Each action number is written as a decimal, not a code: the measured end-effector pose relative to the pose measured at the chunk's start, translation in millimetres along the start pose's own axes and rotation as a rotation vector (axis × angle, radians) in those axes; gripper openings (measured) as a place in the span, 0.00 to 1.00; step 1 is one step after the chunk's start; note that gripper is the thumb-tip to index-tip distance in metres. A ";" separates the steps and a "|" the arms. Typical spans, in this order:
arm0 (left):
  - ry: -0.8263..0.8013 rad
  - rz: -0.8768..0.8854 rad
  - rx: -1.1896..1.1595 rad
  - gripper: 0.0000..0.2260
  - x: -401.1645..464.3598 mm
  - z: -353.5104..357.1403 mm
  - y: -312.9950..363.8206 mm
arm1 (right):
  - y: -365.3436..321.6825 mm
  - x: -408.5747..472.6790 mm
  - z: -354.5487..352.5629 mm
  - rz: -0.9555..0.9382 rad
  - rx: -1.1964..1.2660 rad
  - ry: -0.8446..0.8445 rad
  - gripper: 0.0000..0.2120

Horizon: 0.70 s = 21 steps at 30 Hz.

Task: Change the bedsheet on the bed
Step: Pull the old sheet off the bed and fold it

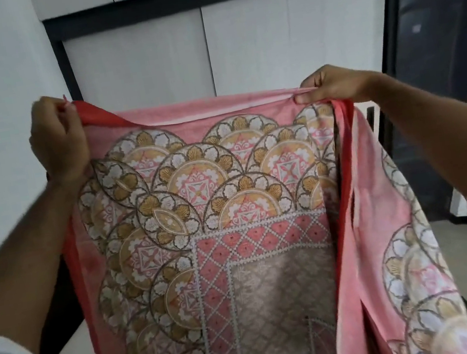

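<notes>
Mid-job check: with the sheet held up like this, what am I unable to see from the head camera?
- Bed surface ahead: head view, hidden behind the raised sheet.
- Sheet's lower part: cut off by the bottom edge.
- Left hand grip: fingers curl away from the camera, so the held corner is mostly hidden.
- Right hand: the hanging fold below it covers the sheet's far layers.
</notes>
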State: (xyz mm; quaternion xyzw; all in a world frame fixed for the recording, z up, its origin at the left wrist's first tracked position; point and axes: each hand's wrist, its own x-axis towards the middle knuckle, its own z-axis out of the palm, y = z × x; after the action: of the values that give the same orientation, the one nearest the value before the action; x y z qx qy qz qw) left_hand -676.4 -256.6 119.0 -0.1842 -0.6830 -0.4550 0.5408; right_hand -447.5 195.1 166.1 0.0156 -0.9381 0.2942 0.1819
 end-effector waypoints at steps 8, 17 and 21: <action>-0.434 -0.095 -0.076 0.10 -69.6 125.7 -139.3 | 137.4 115.9 111.7 0.079 -0.180 -0.075 0.11; -0.791 -0.095 0.205 0.16 -175.4 262.7 -279.9 | 329.0 237.4 286.7 0.203 -0.367 -0.320 0.14; -0.902 -0.165 0.412 0.11 -224.0 303.2 -332.8 | 389.7 255.4 354.8 0.285 -0.504 -0.334 0.10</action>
State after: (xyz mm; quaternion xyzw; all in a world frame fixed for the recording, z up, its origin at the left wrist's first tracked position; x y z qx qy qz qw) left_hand -1019.4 -126.2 -224.9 -0.1973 -0.9367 -0.2269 0.1793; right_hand -856.8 339.0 -227.2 -0.1132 -0.9910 0.0687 -0.0193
